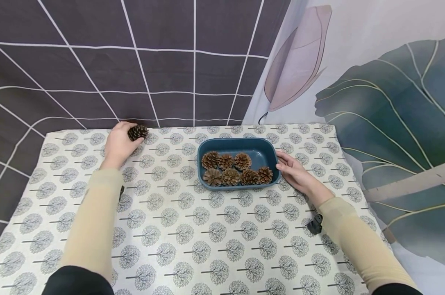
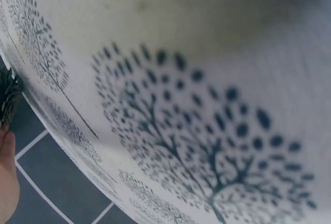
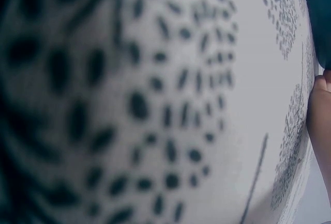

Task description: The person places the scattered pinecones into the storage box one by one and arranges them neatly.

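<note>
At the far left of the table, my left hand (image 1: 118, 144) holds a dark brown pine cone (image 1: 138, 132) between thumb and fingers. In the left wrist view, only an edge of that pine cone (image 2: 8, 97) and part of the hand show. A dark blue plastic box (image 1: 237, 188) stands right of centre, with several brown pine cones (image 1: 231, 177) inside, mostly along its front and left. Against the right wall of this box, my right hand (image 1: 298, 175) rests with its fingertips touching. A sliver of the box (image 3: 320, 17) appears in the right wrist view.
A cream cloth printed with grey trees (image 1: 182, 233) covers the table. Behind its back edge hangs a dark curtain with white grid lines (image 1: 163, 69). On the right is a pale curtain with large leaves (image 1: 392, 102).
</note>
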`<state>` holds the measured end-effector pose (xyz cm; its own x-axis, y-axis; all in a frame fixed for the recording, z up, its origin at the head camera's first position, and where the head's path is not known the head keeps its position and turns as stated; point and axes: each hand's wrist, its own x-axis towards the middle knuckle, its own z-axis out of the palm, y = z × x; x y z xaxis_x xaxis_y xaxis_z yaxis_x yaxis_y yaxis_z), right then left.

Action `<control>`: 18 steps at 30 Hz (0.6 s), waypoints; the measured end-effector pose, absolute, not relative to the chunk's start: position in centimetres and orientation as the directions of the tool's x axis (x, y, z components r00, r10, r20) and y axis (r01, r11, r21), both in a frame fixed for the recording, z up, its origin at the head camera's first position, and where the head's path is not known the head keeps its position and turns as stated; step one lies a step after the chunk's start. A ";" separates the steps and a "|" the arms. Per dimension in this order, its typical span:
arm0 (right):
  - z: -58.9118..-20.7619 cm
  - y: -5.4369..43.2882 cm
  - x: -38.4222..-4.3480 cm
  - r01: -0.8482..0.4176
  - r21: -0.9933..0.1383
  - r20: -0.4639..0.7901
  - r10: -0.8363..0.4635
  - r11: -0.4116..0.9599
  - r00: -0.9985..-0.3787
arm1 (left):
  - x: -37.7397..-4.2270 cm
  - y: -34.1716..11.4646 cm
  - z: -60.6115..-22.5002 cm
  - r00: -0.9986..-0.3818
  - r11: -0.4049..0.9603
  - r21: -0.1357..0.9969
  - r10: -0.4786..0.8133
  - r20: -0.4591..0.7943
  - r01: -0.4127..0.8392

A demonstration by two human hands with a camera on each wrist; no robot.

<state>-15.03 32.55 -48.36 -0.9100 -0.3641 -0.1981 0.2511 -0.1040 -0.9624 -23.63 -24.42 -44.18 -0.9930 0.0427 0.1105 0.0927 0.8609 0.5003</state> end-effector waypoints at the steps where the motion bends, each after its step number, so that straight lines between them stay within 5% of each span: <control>1: -48.4 32.5 -15.0 0.249 -0.963 -0.196 -0.364 -0.104 -0.911 | -23.6 -24.4 -44.1 -0.993 0.859 0.503 0.044 0.111 0.094; 18: -48.5 32.6 -15.0 0.240 -0.965 -0.189 -0.354 -0.106 -0.916 | -23.3 -21.3 -43.6 -0.987 0.713 0.688 0.038 0.157 0.137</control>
<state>-15.03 32.57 -48.53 -0.9159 -0.3539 -0.1893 0.2405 -0.1062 -0.9648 -23.25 -21.31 -43.63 -0.9868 0.0380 0.1572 0.1370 0.7131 0.6875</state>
